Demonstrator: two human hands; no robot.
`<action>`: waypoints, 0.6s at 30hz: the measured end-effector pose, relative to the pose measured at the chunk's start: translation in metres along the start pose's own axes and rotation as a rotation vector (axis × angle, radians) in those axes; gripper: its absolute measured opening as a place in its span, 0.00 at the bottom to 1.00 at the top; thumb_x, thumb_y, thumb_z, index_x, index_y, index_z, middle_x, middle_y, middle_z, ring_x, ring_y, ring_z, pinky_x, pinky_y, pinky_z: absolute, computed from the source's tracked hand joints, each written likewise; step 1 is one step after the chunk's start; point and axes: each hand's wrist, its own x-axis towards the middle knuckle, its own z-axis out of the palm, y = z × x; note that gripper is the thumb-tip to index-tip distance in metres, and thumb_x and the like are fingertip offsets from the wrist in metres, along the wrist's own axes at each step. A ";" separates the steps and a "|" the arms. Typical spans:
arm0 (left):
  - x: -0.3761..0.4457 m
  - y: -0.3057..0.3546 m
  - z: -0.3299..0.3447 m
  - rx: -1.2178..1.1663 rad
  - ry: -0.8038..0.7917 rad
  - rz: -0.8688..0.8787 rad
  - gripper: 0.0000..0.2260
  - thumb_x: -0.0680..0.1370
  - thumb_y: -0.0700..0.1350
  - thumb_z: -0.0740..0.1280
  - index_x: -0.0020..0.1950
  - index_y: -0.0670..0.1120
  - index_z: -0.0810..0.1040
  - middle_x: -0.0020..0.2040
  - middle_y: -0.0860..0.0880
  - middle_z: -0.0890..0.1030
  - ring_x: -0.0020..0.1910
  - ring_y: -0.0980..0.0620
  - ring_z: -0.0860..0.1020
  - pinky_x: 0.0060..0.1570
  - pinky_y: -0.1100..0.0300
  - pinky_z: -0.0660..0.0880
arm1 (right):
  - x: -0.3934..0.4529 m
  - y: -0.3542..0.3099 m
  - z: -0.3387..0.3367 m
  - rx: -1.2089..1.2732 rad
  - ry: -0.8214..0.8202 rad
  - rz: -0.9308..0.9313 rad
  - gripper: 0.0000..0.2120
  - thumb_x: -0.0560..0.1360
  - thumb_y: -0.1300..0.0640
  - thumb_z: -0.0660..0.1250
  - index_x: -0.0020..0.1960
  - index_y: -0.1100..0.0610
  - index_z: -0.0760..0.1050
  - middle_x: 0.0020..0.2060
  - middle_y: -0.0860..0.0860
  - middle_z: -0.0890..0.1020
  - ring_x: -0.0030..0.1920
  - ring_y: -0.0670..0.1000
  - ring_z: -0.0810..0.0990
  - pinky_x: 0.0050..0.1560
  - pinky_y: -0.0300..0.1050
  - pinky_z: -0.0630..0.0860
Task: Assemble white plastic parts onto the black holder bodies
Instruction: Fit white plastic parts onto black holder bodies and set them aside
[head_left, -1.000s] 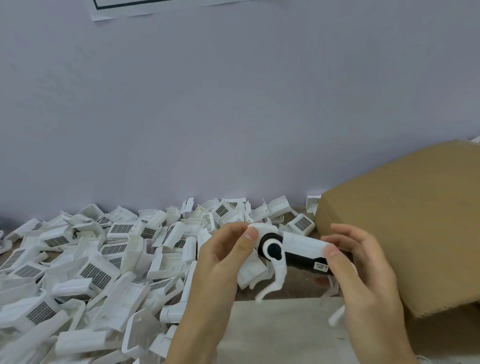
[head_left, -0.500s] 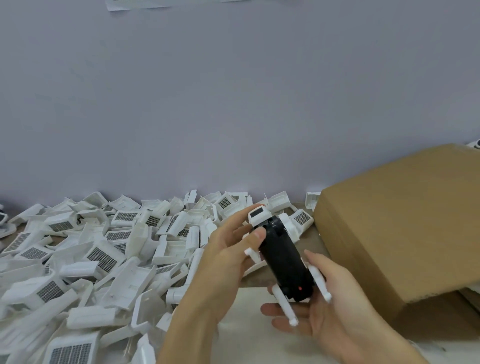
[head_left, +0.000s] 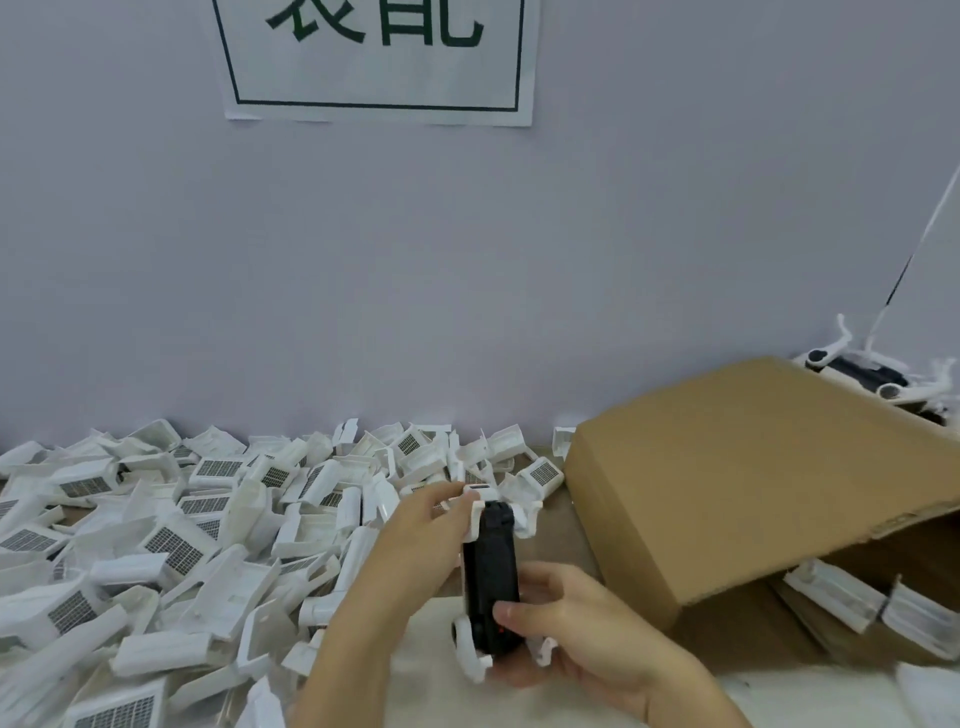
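Even, diffuse lighting; soft, faint shadows beneath cardboard box flap. No glare. Wide-angle bowing along wall base. Slight overall softness; pile of white parts blurs toward lower-left corner.

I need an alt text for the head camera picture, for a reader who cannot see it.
Two hands hold a black holder body upright over the table: the left hand grips its top, the right hand its lower end. A heap of white plastic parts lies left, a cardboard box right.
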 end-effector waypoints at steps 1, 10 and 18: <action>-0.002 0.003 -0.001 0.050 0.045 0.026 0.04 0.82 0.54 0.63 0.49 0.62 0.75 0.49 0.63 0.78 0.45 0.65 0.77 0.33 0.69 0.72 | -0.001 -0.001 -0.001 0.042 0.019 -0.018 0.13 0.78 0.66 0.69 0.62 0.64 0.78 0.52 0.60 0.85 0.43 0.59 0.85 0.45 0.53 0.83; -0.048 0.024 -0.026 0.550 0.042 0.132 0.10 0.82 0.53 0.64 0.63 0.60 0.73 0.58 0.60 0.77 0.63 0.58 0.74 0.60 0.61 0.69 | -0.022 -0.074 -0.028 0.668 0.301 -0.277 0.08 0.81 0.67 0.61 0.52 0.70 0.77 0.41 0.63 0.86 0.38 0.58 0.86 0.33 0.47 0.84; -0.093 0.004 -0.072 0.456 0.135 0.100 0.23 0.75 0.28 0.71 0.56 0.56 0.86 0.54 0.46 0.82 0.49 0.50 0.81 0.43 0.71 0.75 | -0.073 -0.168 -0.122 0.907 0.646 -0.541 0.09 0.82 0.61 0.53 0.52 0.59 0.71 0.49 0.54 0.78 0.60 0.55 0.81 0.70 0.57 0.72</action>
